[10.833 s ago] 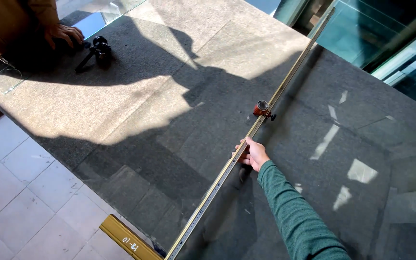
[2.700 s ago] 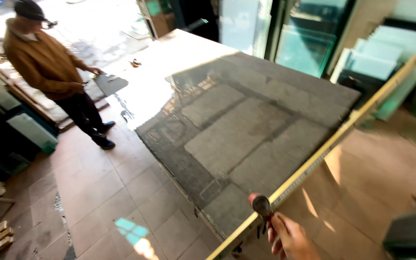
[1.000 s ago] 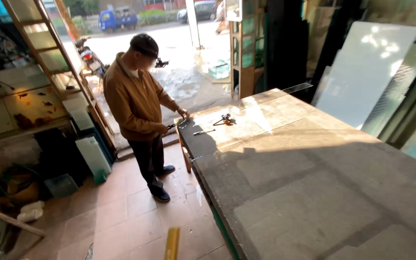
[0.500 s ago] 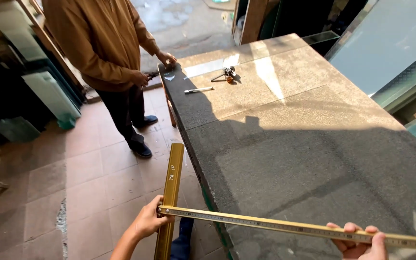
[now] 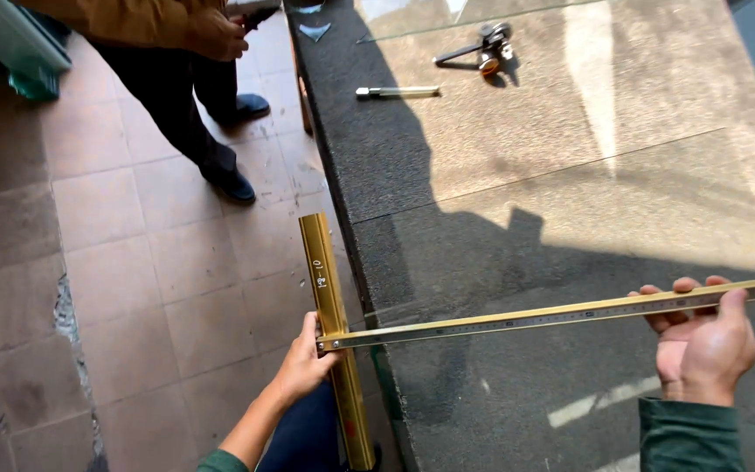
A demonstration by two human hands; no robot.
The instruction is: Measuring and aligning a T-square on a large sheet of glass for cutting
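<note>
T-square (image 5: 447, 325): brass-coloured metal, two parts. Long thin blade with fine ruler markings runs nearly level across the tabletop (image 5: 500, 166), rising slightly toward the right edge of view. Short wider head crosses it at the left end, hanging off the tabletop's near-left edge, over the tiled floor (image 5: 159, 288); handwritten marks on its upper part, a reddish patch near its lower end.

Your left hand (image 5: 303, 367) wraps the joint where blade meets head, fingers clenched round the head, thumb up along it. Your right hand (image 5: 701, 345) holds the blade from beneath, palm up, fingers curled over the top edge, grasping it. Green sleeves on both arms.

Under the blade: a sheet of glass (image 5: 622, 201), clear, its edges showing as thin lines over the dark speckled felt-like tabletop. Sunlight stripes the far part; your shadow covers the near part.

Far end: a slim glass cutter (image 5: 398, 91) lying flat, and a dark plier-like tool (image 5: 482, 52) near it.

Another person (image 5: 194, 96) stands on the floor by the far-left corner, brown jacket, dark trousers and shoes.
</note>
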